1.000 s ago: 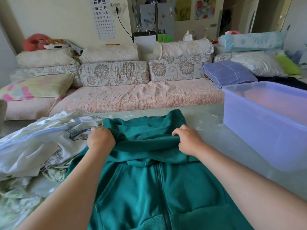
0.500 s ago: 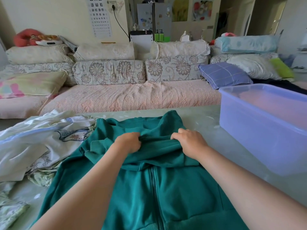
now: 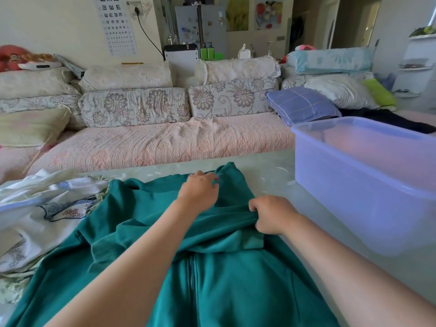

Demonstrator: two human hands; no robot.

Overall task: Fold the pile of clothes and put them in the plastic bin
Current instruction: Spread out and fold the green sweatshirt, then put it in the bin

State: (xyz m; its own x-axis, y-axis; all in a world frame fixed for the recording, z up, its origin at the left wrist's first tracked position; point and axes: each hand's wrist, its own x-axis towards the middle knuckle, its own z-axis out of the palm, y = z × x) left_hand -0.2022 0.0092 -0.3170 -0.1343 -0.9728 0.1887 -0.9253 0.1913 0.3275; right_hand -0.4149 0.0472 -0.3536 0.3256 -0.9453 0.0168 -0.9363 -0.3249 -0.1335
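Head view: plastic bin (image 3: 354, 185) contents unclear; both hands' fingers (image 3: 253, 206) pinching green hoodie (image 3: 236, 279)

Two bare forearms reach forward from the bottom of the view, converging toward the middle. The left hand (image 3: 199, 191) lies farther out, palm down, fingers curled with the fingertips pinched together on green cloth (image 3: 236, 291). The right hand (image 3: 271, 214) sits nearer and to the right, back of the hand up, fingers folded under into a loose fist that grips a fold of the same cloth. The hands are near each other but apart, the wrists roughly straight.
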